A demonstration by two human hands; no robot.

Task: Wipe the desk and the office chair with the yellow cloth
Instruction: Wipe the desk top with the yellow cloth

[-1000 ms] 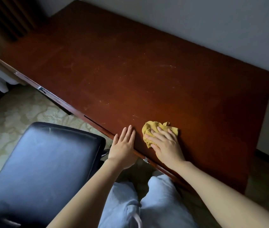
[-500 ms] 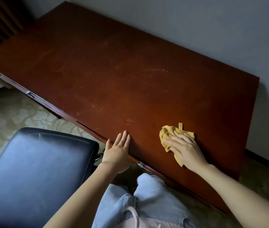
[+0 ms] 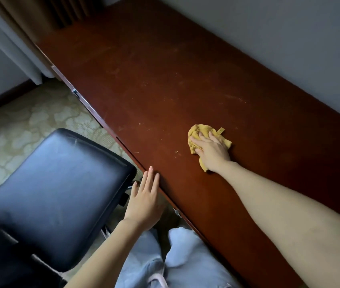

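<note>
Right of centre: right hand (image 3: 211,151) flat, pressing cloth (image 3: 198,130) on counter (image 3: 165,80) | left hand (image 3: 144,202) flat, fingertips on counter edge | chair (image 3: 56,194) lower left

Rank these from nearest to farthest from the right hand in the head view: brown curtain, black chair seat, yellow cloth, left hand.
1. The yellow cloth, pressed under the right hand.
2. The left hand, at the near edge of the desk.
3. The black chair seat, off to the left.
4. The brown curtain, at the far end.

No readable text, label, brand, number or sign shows on anything here.
</note>
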